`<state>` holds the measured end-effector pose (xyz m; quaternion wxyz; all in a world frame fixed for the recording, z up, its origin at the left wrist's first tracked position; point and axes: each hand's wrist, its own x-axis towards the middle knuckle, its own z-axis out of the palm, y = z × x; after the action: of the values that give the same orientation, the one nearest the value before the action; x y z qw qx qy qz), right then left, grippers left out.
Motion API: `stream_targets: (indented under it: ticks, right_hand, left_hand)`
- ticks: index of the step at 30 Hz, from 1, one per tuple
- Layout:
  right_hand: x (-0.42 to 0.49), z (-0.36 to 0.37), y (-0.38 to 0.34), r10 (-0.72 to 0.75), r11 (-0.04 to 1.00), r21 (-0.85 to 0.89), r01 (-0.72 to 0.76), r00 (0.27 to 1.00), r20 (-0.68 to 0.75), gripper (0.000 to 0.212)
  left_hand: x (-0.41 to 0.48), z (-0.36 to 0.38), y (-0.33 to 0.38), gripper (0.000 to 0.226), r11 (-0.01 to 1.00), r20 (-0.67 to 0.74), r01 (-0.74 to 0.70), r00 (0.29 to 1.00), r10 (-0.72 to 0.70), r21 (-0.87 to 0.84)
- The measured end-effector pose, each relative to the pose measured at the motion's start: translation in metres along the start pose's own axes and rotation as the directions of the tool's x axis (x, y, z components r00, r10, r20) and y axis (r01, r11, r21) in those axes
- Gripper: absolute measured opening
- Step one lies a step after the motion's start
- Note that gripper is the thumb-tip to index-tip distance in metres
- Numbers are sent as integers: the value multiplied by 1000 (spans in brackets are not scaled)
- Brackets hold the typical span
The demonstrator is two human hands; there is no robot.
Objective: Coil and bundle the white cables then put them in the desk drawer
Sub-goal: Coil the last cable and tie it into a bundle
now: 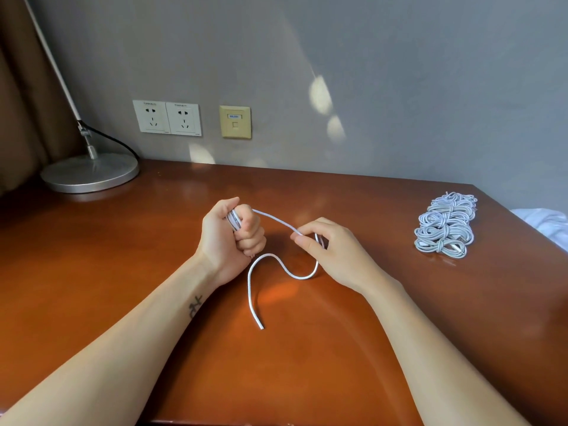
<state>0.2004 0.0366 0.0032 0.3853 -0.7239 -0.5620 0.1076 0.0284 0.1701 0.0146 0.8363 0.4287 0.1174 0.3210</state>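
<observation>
White cable (pixel 278 221) runs between both hands above the tabletop (pixel 338 348): the left hand (pixel 229 238) grips its coiled part in a fist, the right hand (pixel 325 247) pinches the strand, and the loose tail curves onto the wood. Bundled cables (pixel 445 227) lie well apart at the right.

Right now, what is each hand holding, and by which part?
The left hand grips the white cable by its coiled loops; the right hand pinches it on the loose stretch past the coil, its tail lying on the desk.
</observation>
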Motion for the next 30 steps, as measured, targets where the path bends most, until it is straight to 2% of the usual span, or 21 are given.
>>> stream_targets:
  ticks: [3, 8, 14, 17, 20, 24, 27, 30]
  right_hand:
    - [-3, 0, -4, 20, 999, 37, -23, 997, 74, 21]
    - [-5, 2, -10, 12, 1000, 22, -16, 988, 154, 22]
    - [-6, 4, -12, 0, 999, 32, -7, 980, 200, 13]
    - [-6, 4, -13, 7, 999, 43, -17, 971, 237, 15]
    - [-7, 3, -15, -1, 998, 61, -15, 966, 258, 10]
    - [-7, 2, -14, -30, 994, 111, 2, 969, 245, 8]
    - [-7, 0, -16, -33, 994, 112, 4, 965, 260, 18]
    - [-8, -1, -19, -16, 996, 89, -9, 961, 277, 26]
  left_hand:
    - [0, -1, 1, 56, 982, -34, 6, 999, -12, -189]
    - [2, -3, 3, 53, 891, -75, 50, 993, -93, -452]
    - [9, -6, 5, 50, 849, -133, 19, 986, -105, -528]
    - [12, -9, 6, 30, 849, -135, -8, 988, -75, -528]
    - [14, -9, 1, 23, 925, -225, -99, 974, 15, -366]
    - [19, -10, -5, 42, 981, -274, -192, 945, 180, -18]
    - [19, -11, -7, 49, 929, -275, -244, 907, 320, 278]
    - [15, -9, -8, 52, 774, -218, -265, 862, 457, 576]
